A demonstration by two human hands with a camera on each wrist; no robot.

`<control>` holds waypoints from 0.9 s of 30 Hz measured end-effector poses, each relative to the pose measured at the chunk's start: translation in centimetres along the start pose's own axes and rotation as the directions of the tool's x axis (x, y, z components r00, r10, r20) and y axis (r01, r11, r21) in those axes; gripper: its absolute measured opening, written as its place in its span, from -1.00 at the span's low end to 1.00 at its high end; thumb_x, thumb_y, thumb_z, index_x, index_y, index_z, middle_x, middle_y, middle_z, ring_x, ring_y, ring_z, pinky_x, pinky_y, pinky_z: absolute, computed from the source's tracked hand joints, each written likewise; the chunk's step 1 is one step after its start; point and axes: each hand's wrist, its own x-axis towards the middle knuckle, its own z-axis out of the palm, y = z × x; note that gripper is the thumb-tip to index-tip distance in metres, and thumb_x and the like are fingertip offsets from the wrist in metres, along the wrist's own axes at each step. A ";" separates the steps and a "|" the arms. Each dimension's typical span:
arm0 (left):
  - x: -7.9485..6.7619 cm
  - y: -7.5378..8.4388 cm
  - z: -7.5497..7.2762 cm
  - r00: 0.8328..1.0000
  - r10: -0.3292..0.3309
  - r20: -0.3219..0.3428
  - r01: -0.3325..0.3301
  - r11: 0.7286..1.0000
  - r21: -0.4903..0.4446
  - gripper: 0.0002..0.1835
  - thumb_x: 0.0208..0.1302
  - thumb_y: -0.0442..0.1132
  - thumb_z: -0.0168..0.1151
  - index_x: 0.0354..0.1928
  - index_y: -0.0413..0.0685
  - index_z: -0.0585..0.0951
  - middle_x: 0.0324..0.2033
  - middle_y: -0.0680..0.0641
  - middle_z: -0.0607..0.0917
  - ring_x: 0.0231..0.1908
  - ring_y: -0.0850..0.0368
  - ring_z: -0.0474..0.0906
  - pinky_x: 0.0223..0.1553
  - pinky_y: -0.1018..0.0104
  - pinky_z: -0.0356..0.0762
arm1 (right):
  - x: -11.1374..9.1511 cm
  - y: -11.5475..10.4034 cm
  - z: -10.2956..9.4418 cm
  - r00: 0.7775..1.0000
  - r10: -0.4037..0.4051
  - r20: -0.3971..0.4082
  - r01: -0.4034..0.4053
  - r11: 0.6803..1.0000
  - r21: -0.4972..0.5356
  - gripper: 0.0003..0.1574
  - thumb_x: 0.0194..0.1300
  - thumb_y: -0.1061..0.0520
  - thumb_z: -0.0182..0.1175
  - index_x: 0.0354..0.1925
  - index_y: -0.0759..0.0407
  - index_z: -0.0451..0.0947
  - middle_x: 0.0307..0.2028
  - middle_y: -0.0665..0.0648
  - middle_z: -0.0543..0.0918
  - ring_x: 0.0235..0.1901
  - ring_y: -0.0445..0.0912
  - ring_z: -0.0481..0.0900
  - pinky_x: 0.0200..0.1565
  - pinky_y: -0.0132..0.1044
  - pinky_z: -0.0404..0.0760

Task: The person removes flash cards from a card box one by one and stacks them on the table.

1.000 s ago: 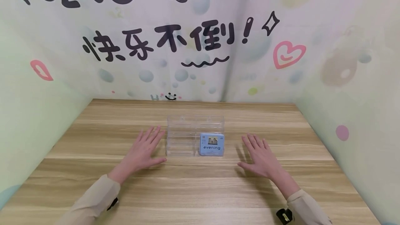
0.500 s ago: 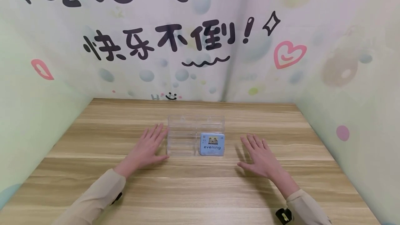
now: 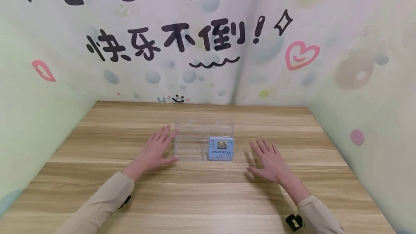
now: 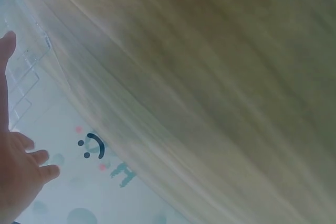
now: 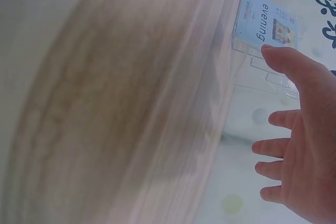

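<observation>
A clear plastic stepped rack [image 3: 189, 149] with two columns stands on the wooden table. In its front right slot leans a stack of light blue cards [image 3: 221, 148], the front one printed "evening" with a picture of a building. My left hand [image 3: 156, 151] is at the rack's left side, fingers spread and straight, fingertips right at its edge. To the right of the rack, a short gap away, my right hand [image 3: 268, 161] is spread with nothing in it. The right wrist view shows the blue card [image 5: 266, 19] beyond my right thumb.
The wooden table [image 3: 208, 198] runs back to a printed cloth backdrop [image 3: 136, 82] with black lettering. Pale walls [image 3: 367, 118] close off both sides. A black strap piece [image 3: 294, 222] sits at the right sleeve.
My left hand has moved right and slightly away from me, up to the rack's left edge. My right hand, the rack and the cards stay almost where they were.
</observation>
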 end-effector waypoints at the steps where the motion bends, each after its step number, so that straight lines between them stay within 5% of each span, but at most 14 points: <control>1: 0.0 0.0 0.0 1.000 -0.003 0.002 0.003 1.000 -0.006 0.00 0.05 0.23 0.20 0.41 -0.05 -0.02 0.36 -0.35 0.00 0.33 -0.29 -0.04 0.28 -0.18 -0.01 | 0.0 0.0 0.0 1.000 0.000 0.001 0.000 1.000 0.000 0.02 0.07 -0.28 0.17 0.31 0.27 0.16 0.27 0.40 0.24 0.28 0.29 0.12 0.23 0.24 0.08; 27: -0.4 0.3 0.8 1.000 -0.026 0.002 0.026 0.996 -0.087 -0.10 0.18 0.06 0.17 0.41 -0.05 -0.08 0.34 -0.37 0.04 0.28 -0.36 0.06 0.24 -0.22 0.05 | 0.9 -0.2 0.1 0.997 -0.054 -0.049 0.053 0.999 -0.011 -0.02 0.06 -0.28 0.19 0.27 0.26 0.23 0.17 0.33 0.40 0.19 0.22 0.29 0.17 0.13 0.26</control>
